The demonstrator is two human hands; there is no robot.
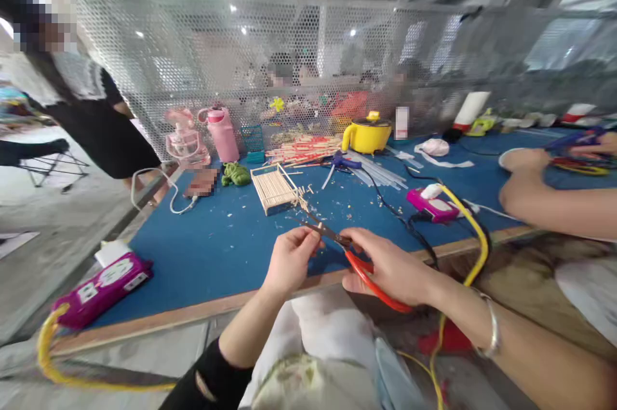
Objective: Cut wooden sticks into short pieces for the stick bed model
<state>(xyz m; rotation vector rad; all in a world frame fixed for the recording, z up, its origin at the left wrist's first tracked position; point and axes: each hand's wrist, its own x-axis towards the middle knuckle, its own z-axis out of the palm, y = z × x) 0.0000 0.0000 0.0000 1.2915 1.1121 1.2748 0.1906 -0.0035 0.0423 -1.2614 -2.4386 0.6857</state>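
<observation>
Gripping red-handled scissors (366, 276) just below frame centre, our right hand (388, 265) curls around the handles | our left hand (290, 257) pinches a small stick (320, 227) at the blades | stick-built tray (274, 190) on our bench (193, 262), mid-frame

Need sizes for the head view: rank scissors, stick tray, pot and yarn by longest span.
1. Scissors
2. Stick tray and pot, too alike to rank
3. Yarn

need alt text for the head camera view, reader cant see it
A person's right hand holds red-handled scissors, blades parted, at a short pale stick pinched in the left hand. Beyond, on a blue table, are a small slatted stick tray, a yellow pot and a pink bottle.
</observation>
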